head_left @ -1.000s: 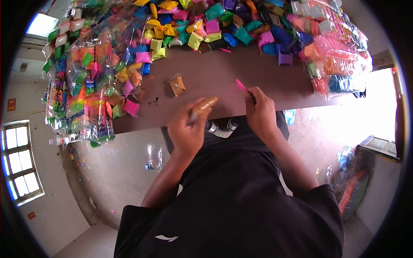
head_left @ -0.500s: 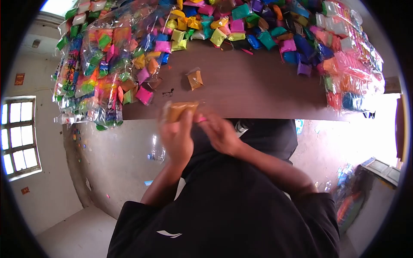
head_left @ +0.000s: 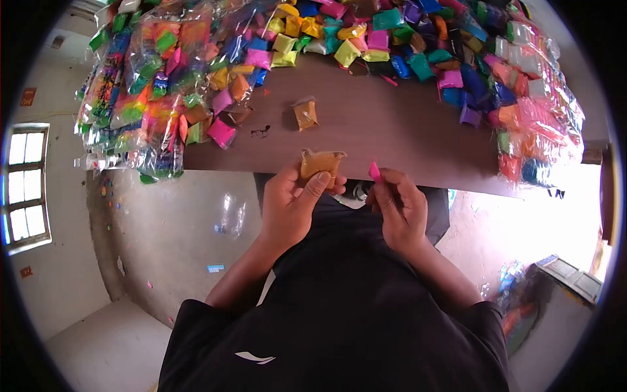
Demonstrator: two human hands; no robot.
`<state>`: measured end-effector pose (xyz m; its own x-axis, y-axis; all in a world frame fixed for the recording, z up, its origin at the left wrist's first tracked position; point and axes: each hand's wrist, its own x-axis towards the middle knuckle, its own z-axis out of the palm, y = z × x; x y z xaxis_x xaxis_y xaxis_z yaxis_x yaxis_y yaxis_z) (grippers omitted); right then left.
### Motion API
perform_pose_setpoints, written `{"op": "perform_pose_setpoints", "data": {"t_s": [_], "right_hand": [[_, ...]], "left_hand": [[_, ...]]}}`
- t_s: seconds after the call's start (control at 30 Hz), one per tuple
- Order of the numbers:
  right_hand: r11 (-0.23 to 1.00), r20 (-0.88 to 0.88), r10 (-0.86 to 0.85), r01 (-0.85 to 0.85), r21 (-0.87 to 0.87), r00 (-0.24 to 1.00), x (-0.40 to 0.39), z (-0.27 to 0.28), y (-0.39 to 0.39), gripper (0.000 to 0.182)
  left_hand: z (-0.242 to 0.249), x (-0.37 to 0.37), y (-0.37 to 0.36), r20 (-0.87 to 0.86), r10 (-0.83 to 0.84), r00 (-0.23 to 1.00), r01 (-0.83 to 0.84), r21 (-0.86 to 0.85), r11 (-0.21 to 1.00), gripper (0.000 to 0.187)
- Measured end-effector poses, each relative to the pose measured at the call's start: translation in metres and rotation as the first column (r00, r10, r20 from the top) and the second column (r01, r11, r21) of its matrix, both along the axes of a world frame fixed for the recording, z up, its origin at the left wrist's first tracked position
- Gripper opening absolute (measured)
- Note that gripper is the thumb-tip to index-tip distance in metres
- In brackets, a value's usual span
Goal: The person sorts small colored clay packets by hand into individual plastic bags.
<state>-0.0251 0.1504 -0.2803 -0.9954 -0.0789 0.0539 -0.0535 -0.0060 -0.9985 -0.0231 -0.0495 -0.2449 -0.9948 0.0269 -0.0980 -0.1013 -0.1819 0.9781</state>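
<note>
Holding, left hand (head_left: 287,199): brown packet (head_left: 317,164), partly thumb-covered, at near edge of table (head_left: 385,124).
Right hand (head_left: 401,212): pinching pink object (head_left: 375,172); lower end hidden, type unclear.
Clear bags (head_left: 175,73), left: coloured packets (head_left: 165,42) inside, glare obscuring some.

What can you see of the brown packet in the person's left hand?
The packet is small, golden-brown and roughly square, with a smooth, slightly shiny surface that looks like thin plastic film around something soft. Its two top corners poke up like little ears, with the edge dipping between them. It is held upright in the left hand, the thumb pressed across its lower front and fingers behind, by the near edge of the table. Its back is hidden.
</note>
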Motion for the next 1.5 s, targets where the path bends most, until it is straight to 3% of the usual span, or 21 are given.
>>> {"op": "perform_pose_setpoints", "data": {"t_s": [0.03, 0.07, 0.13, 0.27, 0.33, 0.37, 0.43, 0.53, 0.63, 0.7, 0.73, 0.8, 0.93, 1.0, 1.03, 1.1, 1.13, 1.2, 1.33, 1.4, 1.5], "right_hand": [[0.999, -0.105, 0.018, -0.013, 0.046, 0.994, 0.002, 0.006, 0.003, 0.009], [0.999, -0.104, 0.006, -0.001, 0.049, 0.995, 0.001, 0.013, 0.005, 0.009], [0.971, -0.330, 0.078, 0.003, 0.238, 0.941, -0.005, 0.025, 0.005, 0.007], [0.925, -0.388, 0.105, 0.053, 0.376, 0.916, -0.018, 0.032, 0.009, 0.003], [0.825, -0.480, 0.052, 0.233, 0.515, 0.876, -0.030, 0.027, 0.017, 0.002], [0.824, -0.480, 0.051, 0.234, 0.515, 0.876, -0.030, 0.029, 0.022, 0.002], [0.873, -0.310, -0.064, 0.203, 0.442, 0.949, -0.031, 0.039, 0.029, 0.006], [0.927, -0.239, 0.040, 0.053, 0.370, 0.970, -0.019, 0.049, 0.022, 0.011], [0.939, -0.186, 0.133, -0.064, 0.337, 0.974, -0.020, 0.039, 0.022, 0.018], [0.953, 0.154, 0.232, -0.256, 0.163, 0.961, -0.022, 0.029, 0.029, 0.011], [0.952, 0.155, 0.236, -0.261, 0.162, 0.959, -0.022, 0.025, 0.028, 0.011], [0.926, 0.215, 0.344, -0.293, -0.237, 0.914, -0.022, 0.017, 0.025, 0.019], [0.869, 0.372, 0.426, -0.257, -0.423, 0.825, -0.021, 0.012, 0.026, 0.021], [0.963, 0.255, 0.268, -0.269, -0.032, 0.929, -0.024, 0.028, 0.029, 0.023], [0.963, 0.257, 0.268, -0.268, -0.034, 0.929, -0.023, 0.038, 0.030, 0.023], [0.957, 0.098, 0.212, -0.227, 0.181, 0.972, -0.018, 0.056, 0.033, 0.022], [0.959, 0.101, 0.208, -0.223, 0.176, 0.973, -0.017, 0.056, 0.035, 0.022], [0.897, 0.028, 0.261, -0.253, 0.361, 0.965, -0.014, 0.056, 0.041, 0.021], [0.910, -0.105, 0.221, -0.166, 0.380, 0.970, -0.010, 0.060, 0.039, 0.020], [0.924, -0.282, 0.174, -0.058, 0.377, 0.943, -0.013, 0.050, 0.038, 0.012], [0.902, -0.196, 0.194, -0.096, 0.420, 0.961, -0.012, 0.062, 0.038, 0.004]], "left_hand": [[0.000, 0.000, 0.003, 0.001, -0.011, 1.000, 0.011, 0.004, 1.000, 0.027], [0.000, 0.000, 0.006, 0.005, -0.017, 1.000, 0.017, -0.011, 1.000, 0.027], [0.000, 0.001, 0.012, 0.011, -0.040, 0.999, 0.040, -0.023, 0.999, 0.027], [-0.003, 0.006, 0.023, 0.021, -0.129, 0.991, 0.131, -0.115, 0.985, 0.026], [-0.003, 0.008, 0.024, 0.001, -0.153, 0.988, 0.151, -0.161, 0.975, 0.026], [-0.002, 0.009, 0.024, 0.010, -0.175, 0.985, 0.174, -0.144, 0.974, 0.026], [-0.002, 0.009, 0.025, 0.018, -0.186, 0.982, 0.187, -0.128, 0.974, 0.026], [-0.008, 0.011, 0.027, 0.011, -0.144, 0.990, 0.144, -0.107, 0.984, 0.021], [-0.012, 0.010, 0.026, -0.042, -0.222, 0.974, 0.208, -0.224, 0.952, 0.020], [-0.003, 0.008, 0.027, -0.042, -0.238, 0.970, 0.219, -0.264, 0.939, 0.020], [0.004, 0.006, 0.025, -0.040, -0.234, 0.971, 0.215, -0.264, 0.940, 0.020], [0.017, 0.003, 0.020, 0.107, -0.372, 0.922, 0.385, -0.360, 0.850, 0.019], [0.017, 0.002, 0.023, 0.157, -0.341, 0.927, 0.371, -0.236, 0.898, 0.023], [0.017, 0.002, 0.020, 0.150, -0.293, 0.944, 0.313, -0.138, 0.940, 0.021], [0.015, 0.001, 0.018, 0.152, -0.293, 0.944, 0.314, -0.138, 0.939, 0.021], [0.008, 0.001, 0.012, 0.066, -0.299, 0.952, 0.305, -0.132, 0.943, 0.023], [0.007, 0.001, 0.012, 0.071, -0.303, 0.950, 0.310, -0.134, 0.941, 0.023], [0.006, 0.000, 0.013, 0.029, -0.320, 0.947, 0.321, -0.137, 0.937, 0.022], [0.007, 0.001, 0.018, 0.010, -0.319, 0.948, 0.318, -0.101, 0.943, 0.022], [0.007, 0.000, 0.016, 0.060, -0.359, 0.931, 0.364, -0.109, 0.925, 0.022], [0.008, 0.001, 0.019, 0.032, -0.337, 0.941, 0.338, -0.019, 0.941, 0.021]]}}
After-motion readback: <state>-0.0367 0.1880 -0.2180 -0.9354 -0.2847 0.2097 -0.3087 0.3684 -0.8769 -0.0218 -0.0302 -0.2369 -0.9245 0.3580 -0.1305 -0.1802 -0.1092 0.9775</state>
